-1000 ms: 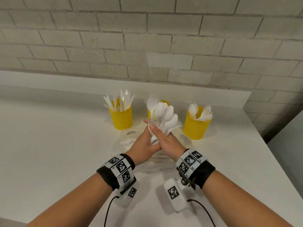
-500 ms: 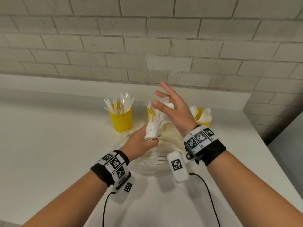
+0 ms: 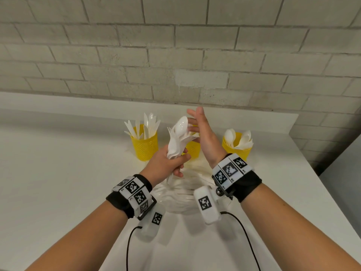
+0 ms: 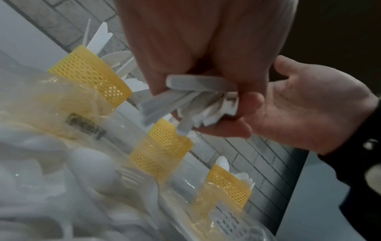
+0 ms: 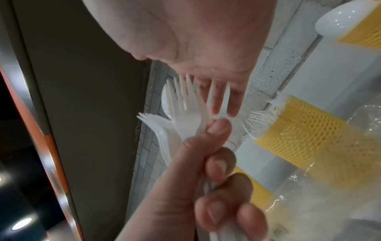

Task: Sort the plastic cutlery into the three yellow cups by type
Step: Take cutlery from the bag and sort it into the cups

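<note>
There's print on the clear plastic bag (image 4: 86, 128) but it's way too blurry to read. The left hand (image 3: 166, 165) has its grip curled tight around the handles of a bundle of white cutlery (image 3: 178, 139), forks plus a spoon, held up in front of the middle yellow cup (image 3: 192, 148). The right hand (image 3: 203, 137) is spread flat just beside the fork tips, holding nothing; the knife cup (image 3: 144, 145) and spoon cup (image 3: 237, 149) stand on the white surface (image 3: 58, 163) either side.
</note>
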`<state>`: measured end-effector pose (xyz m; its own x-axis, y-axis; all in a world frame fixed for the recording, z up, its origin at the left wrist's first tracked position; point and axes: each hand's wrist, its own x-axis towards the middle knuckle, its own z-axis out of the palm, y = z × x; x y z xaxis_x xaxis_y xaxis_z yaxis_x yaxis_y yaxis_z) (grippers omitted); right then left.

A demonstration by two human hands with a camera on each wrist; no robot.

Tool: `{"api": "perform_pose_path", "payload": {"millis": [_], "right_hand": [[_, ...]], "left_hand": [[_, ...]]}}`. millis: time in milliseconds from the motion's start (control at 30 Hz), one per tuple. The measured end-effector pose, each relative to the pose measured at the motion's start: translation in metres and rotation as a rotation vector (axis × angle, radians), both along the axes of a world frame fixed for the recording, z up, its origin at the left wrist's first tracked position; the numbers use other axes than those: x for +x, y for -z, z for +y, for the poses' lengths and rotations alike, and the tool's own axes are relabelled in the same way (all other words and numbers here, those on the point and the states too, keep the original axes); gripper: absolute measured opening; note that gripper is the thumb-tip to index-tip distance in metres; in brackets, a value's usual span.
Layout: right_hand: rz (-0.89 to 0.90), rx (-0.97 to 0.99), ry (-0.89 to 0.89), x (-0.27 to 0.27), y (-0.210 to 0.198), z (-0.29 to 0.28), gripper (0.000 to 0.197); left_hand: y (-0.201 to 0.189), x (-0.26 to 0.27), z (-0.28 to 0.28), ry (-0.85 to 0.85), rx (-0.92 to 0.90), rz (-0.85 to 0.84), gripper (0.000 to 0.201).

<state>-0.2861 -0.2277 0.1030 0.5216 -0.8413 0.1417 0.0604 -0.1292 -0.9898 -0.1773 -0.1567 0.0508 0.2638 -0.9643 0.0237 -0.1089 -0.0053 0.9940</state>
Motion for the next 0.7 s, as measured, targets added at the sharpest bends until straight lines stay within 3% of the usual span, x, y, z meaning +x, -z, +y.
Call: {"api": "perform_pose_path", "payload": {"millis": [100, 233, 567, 700], "right_hand": [[-0.017, -0.007, 0.143, 0.0, 0.008, 0.006, 0.06], [0.111, -0.063, 0.116, 0.008, 0.026, 0.015, 0.069], [0.133, -0.134, 0.041, 0.016, 0.036, 0.001, 0.015], [0.212, -0.191, -0.032, 0.016, 0.031, 0.003, 0.017]], "left_hand": [[-0.002, 0.004, -0.004, -0.081, -0.046, -0.006, 0.012], [-0.002, 0.0, -0.006, -0.135, -0.05, -0.034, 0.015], [-0.008, 0.006, 0.004, -0.056, -0.159, 0.0, 0.044], [-0.006, 0.011, 0.002, -0.073, -0.147, -0.043, 0.045]]}}
